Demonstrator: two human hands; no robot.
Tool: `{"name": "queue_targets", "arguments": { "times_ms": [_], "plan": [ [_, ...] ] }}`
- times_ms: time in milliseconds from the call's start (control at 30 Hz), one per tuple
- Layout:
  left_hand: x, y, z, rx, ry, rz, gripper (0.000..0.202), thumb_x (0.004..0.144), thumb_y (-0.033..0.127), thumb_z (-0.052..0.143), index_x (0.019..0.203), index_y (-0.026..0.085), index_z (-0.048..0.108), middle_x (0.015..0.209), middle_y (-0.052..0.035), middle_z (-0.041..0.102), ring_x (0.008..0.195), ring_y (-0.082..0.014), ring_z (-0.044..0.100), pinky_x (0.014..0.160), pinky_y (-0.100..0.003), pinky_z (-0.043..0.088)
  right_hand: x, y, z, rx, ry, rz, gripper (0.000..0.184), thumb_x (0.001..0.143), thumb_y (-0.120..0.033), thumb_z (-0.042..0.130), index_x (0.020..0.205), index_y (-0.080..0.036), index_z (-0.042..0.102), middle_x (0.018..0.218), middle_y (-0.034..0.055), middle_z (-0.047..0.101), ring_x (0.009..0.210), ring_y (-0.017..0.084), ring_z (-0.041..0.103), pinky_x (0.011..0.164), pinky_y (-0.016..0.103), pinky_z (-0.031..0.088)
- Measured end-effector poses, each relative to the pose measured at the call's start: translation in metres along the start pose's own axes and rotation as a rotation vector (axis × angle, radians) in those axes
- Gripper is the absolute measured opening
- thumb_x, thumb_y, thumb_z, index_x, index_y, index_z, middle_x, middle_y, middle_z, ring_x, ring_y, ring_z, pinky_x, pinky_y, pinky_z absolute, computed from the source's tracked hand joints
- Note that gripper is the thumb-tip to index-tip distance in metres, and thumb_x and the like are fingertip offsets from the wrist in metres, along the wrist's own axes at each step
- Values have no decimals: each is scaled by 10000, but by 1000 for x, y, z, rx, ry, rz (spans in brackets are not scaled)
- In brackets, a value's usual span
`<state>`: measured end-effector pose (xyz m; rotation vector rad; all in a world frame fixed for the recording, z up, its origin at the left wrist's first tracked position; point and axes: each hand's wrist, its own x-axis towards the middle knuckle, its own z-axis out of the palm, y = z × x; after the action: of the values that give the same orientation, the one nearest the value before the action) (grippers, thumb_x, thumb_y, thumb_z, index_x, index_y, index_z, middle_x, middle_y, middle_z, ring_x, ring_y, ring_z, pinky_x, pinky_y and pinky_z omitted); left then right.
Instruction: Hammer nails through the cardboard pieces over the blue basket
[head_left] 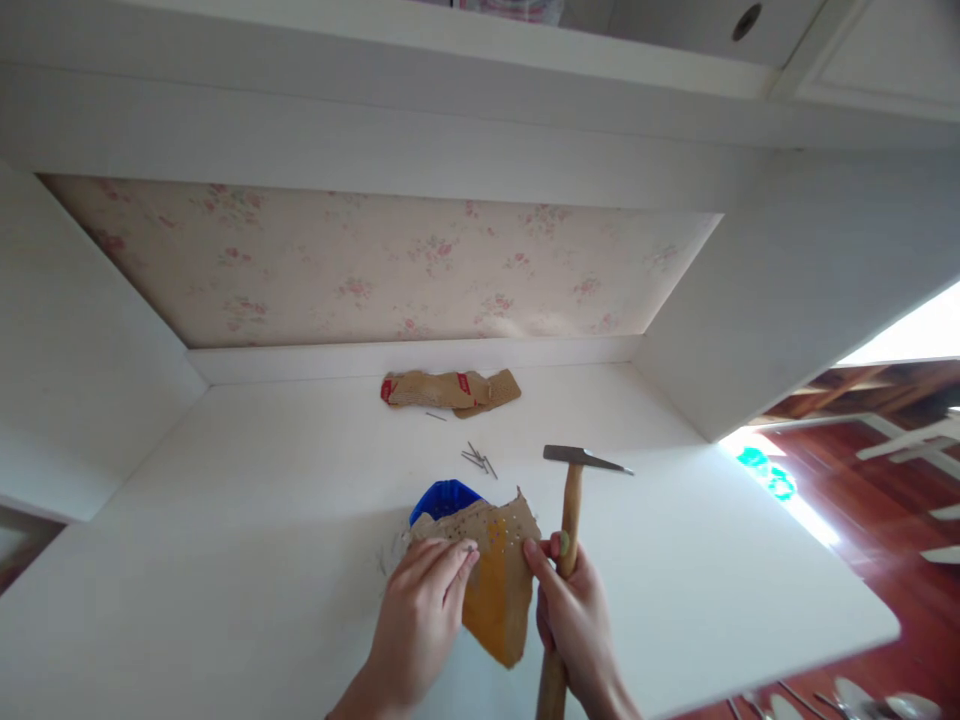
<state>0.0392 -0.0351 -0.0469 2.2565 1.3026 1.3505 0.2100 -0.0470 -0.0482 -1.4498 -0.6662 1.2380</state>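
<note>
A torn piece of brown cardboard (pixel 499 580) with rows of small holes lies on the white desk top (pixel 262 500). My left hand (pixel 420 615) pinches a small nail at the cardboard's upper left edge. My right hand (pixel 574 615) grips the wooden handle of a hammer (pixel 574 490), whose metal head points up and away from me; its forefinger also touches the cardboard's right edge. A blue plastic container (pixel 442 497) sits just behind the cardboard, partly hidden by it.
Several loose nails (pixel 478 460) lie on the desk beyond the cardboard. Further back, near the floral back panel (pixel 375 265), lies another brown cardboard strip with red marks (pixel 450 390). White side walls flank the desk. A red-brown floor (pixel 862 480) shows at the right.
</note>
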Motion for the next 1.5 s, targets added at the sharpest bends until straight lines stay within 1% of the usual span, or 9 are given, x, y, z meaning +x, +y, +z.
{"name": "queue_targets", "arguments": {
  "times_ms": [167,433,733,867,1033,1200,1267,1367,1500],
  "plan": [
    [-8,-6,9,25,32,38,151,941,110,557,1007,181,673,879,-59,741,832,-189,693,770,-318,597,5,10,0,6,-1,10,467,785,-594,702,780,-268,367,357,-180,349,236,34,253,242,119,185],
    [-7,-3,10,-17,40,-38,128,944,126,559,952,179,675,844,-57,721,823,-178,681,748,-292,594,9,13,-3,6,12,5,481,732,-599,747,779,-258,412,376,-171,350,239,38,264,236,151,178],
    [-10,-4,16,57,59,61,152,937,101,571,1011,170,684,852,-58,734,811,-184,674,750,-310,583,9,10,-3,-23,-30,33,454,786,-580,705,788,-265,378,367,-176,338,237,35,257,240,125,184],
    [-11,-6,16,60,50,70,177,926,75,573,1017,172,689,854,-51,735,810,-187,670,737,-317,581,0,2,-6,-22,-4,6,489,771,-579,726,762,-265,352,374,-177,325,269,28,256,265,114,206],
    [-11,-8,17,23,70,89,168,919,77,591,1034,159,682,872,-54,738,811,-180,661,743,-321,576,-24,-8,-12,-41,-12,3,476,777,-623,691,735,-256,390,396,-163,296,305,24,190,281,132,151],
    [-12,-8,17,16,79,85,191,909,52,593,1042,162,673,882,-56,734,838,-191,663,759,-334,577,-17,-8,-14,-249,54,-110,472,742,-650,697,721,-244,458,461,-133,341,364,61,320,323,168,259],
    [-13,-7,16,11,77,74,187,905,45,596,1035,157,670,876,-58,730,842,-190,661,757,-329,579,-9,-6,-15,-316,76,-80,457,751,-658,682,780,-245,486,449,-135,364,356,72,349,323,172,274],
    [-13,-7,15,3,61,69,186,903,37,593,1034,147,666,868,-64,725,828,-184,657,747,-315,581,1,-2,-15,-331,17,31,450,795,-674,620,840,-249,476,379,-153,351,288,74,323,282,165,228],
    [-9,-5,13,-8,39,73,180,908,37,585,1027,144,665,885,-74,729,839,-184,657,759,-312,583,2,5,-12,-187,-55,86,438,833,-638,609,803,-269,376,331,-177,327,231,46,240,245,131,144]
  ]
}}
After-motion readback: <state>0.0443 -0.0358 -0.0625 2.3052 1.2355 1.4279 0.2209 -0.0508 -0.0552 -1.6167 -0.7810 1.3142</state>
